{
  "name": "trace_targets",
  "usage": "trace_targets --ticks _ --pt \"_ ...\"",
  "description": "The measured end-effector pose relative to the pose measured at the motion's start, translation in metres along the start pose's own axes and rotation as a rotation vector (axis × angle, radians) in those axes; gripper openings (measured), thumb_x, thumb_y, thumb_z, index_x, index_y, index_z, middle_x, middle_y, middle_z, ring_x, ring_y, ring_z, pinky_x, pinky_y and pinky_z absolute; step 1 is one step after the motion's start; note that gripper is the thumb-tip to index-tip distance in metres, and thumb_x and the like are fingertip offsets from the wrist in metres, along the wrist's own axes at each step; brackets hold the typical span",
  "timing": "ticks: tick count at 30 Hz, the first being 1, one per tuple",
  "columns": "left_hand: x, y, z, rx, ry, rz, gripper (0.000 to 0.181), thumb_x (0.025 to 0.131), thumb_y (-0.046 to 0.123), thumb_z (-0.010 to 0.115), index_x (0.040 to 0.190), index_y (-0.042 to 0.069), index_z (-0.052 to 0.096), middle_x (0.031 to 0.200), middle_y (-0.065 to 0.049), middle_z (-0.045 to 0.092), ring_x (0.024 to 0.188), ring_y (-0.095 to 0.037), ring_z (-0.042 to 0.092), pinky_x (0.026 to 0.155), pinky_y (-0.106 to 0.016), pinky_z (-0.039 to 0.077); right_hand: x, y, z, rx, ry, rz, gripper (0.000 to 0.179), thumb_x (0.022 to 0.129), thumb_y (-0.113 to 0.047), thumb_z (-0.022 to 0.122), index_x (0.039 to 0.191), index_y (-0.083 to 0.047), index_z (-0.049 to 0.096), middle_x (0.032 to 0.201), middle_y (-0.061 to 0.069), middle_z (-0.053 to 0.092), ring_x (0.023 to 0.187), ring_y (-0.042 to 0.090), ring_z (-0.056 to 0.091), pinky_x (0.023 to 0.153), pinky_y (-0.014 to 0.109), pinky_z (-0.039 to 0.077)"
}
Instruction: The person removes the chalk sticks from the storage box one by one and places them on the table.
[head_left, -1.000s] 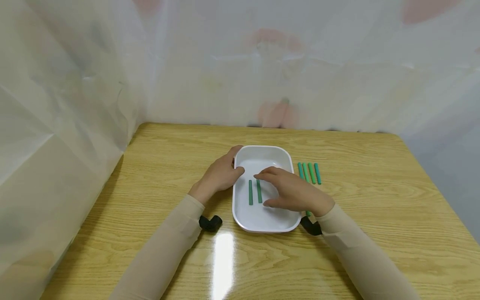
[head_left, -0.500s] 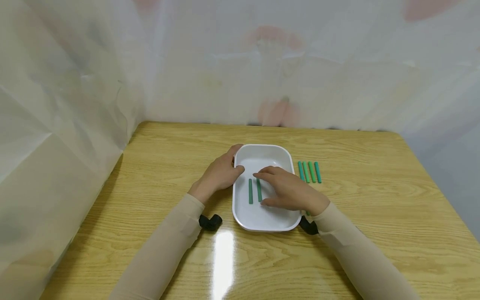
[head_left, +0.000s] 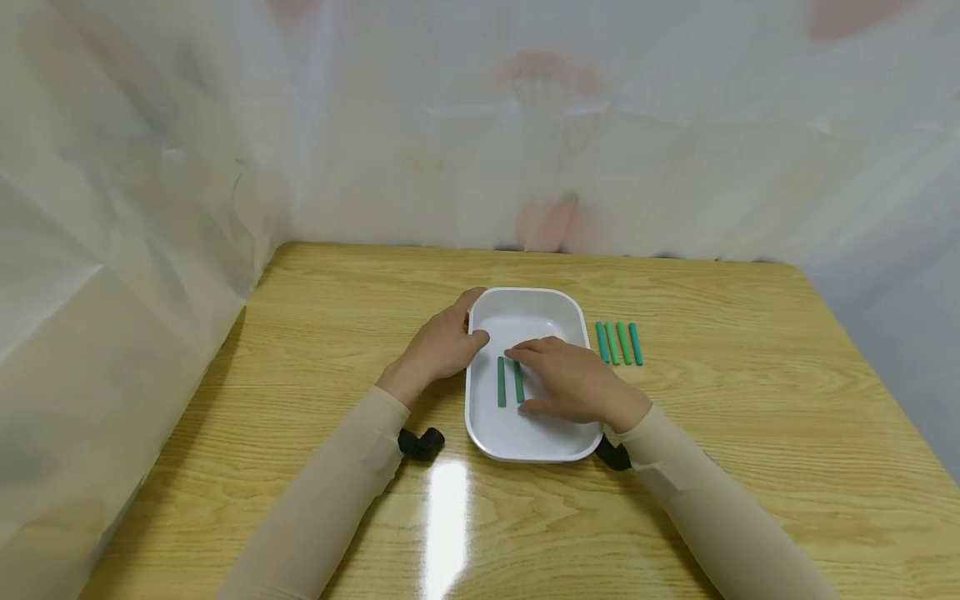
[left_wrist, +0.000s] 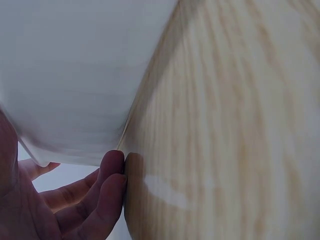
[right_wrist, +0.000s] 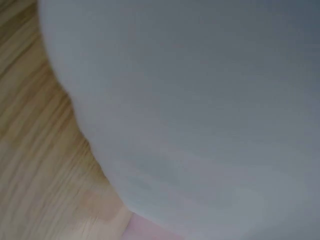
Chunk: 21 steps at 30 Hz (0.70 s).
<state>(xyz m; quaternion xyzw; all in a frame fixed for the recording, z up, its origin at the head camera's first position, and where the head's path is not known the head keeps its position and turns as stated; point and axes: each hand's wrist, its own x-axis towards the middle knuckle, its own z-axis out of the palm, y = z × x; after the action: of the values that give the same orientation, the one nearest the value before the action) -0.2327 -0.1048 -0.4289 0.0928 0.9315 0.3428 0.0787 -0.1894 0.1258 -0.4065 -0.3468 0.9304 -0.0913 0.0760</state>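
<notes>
A white rounded tray [head_left: 528, 442] stands on the table. My left hand [head_left: 442, 343] holds its left side, thumb over the rim and fingers along the outer wall; the left wrist view shows these fingers [left_wrist: 102, 205] under the tray's edge. Two slim dark green sticks lie side by side in the tray, a left stick [head_left: 502, 383] and a right stick [head_left: 519, 385]. Over the right stick, my right hand [head_left: 573, 379] has fingertips near its far end and the thumb near its near end; contact is unclear. The right wrist view is filled by the tray's blurred wall [right_wrist: 190, 110].
Several green and blue-green sticks [head_left: 619, 343] lie in a row on the table right of the tray. A black wrist mount [head_left: 422, 445] sits under the left forearm, another [head_left: 613, 454] under the right. Pale patterned sheeting [head_left: 420, 150] hangs behind the wood-grain table [head_left: 735, 358].
My right hand has shifted slightly left, its thumb closer to the right stick's near end. A green stick end below that hand is now hidden. The tray and left hand stay put.
</notes>
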Motion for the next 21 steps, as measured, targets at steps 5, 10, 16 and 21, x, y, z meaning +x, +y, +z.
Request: trace_targets --ticks 5,10,16,21 --pt "0.0001 -0.0010 0.0001 -0.004 -0.004 -0.001 0.071 0.096 0.033 0.052 0.162 0.037 0.025 0.145 -0.007 0.059 0.114 -0.027 0.063 0.099 -0.048 0.052 0.0025 -0.0004 0.0019 -0.022 -0.015 0.010 0.074 0.085 -0.044 0.083 0.148 -0.015 0.057 0.151 0.003 0.057 0.140 0.027 0.052 0.106 0.049 0.051" --pt "0.0000 -0.0006 -0.0001 -0.001 -0.004 0.000 0.072 0.096 0.033 0.051 0.163 0.036 0.025 0.145 -0.008 0.059 0.113 -0.027 0.064 0.098 -0.047 0.053 0.0023 -0.0007 0.0020 -0.035 -0.009 0.010 0.072 0.084 -0.043 0.084 0.146 -0.016 0.059 0.147 0.001 0.058 0.137 0.027 0.054 0.105 0.048 0.051" --pt "-0.0001 -0.0001 -0.0001 -0.003 0.001 0.004 0.072 0.096 0.033 0.052 0.163 0.036 0.026 0.141 -0.008 0.061 0.110 -0.026 0.064 0.096 -0.046 0.054 0.0019 0.0003 0.0039 -0.046 0.003 -0.004 0.068 0.084 -0.041 0.085 0.143 -0.018 0.061 0.144 0.000 0.060 0.134 0.025 0.056 0.106 0.045 0.050" --pt "-0.0002 0.0004 0.0009 0.004 0.002 0.002 0.072 0.096 0.033 0.052 0.163 0.034 0.025 0.142 -0.009 0.061 0.112 -0.026 0.064 0.098 -0.047 0.053 0.0006 0.0000 0.0039 -0.048 0.014 -0.023 0.067 0.083 -0.039 0.086 0.142 -0.018 0.063 0.141 0.001 0.061 0.131 0.026 0.058 0.107 0.045 0.050"
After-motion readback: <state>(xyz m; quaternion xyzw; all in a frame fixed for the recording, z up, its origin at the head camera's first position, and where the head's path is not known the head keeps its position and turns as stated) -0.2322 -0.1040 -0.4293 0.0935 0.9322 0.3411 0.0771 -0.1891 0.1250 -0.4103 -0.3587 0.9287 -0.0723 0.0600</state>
